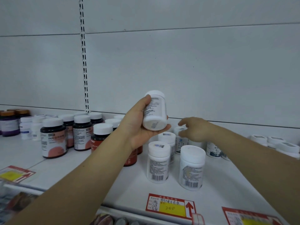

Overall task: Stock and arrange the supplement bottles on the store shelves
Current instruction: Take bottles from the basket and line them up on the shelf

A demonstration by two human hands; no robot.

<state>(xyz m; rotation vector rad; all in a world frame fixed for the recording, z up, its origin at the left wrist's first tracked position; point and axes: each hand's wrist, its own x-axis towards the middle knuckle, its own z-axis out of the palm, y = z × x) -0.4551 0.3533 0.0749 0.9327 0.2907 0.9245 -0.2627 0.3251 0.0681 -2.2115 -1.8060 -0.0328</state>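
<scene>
Bottle (155, 111) tilted mid-frame, our left grip (141, 127) wrapped round it; right grip (193, 129) half-curled over shelf bottle (181, 144), hold unclear. White shelf (227, 176), slotted back panel (194, 62), price tags (168, 207) bottom.

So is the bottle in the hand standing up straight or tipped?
Tipped. The left hand holds the bottle with its base showing toward the camera and its cap leaning away.

1. A pale panelled back wall (194, 62) rises ahead, crossed by thin horizontal seams.
2. A slotted upright strip (84, 62) runs down it, left of centre.
3. The white shelf (68, 172) carries red-and-yellow price labels (170, 207) along its front edge.
4. The light is flat and even.
</scene>
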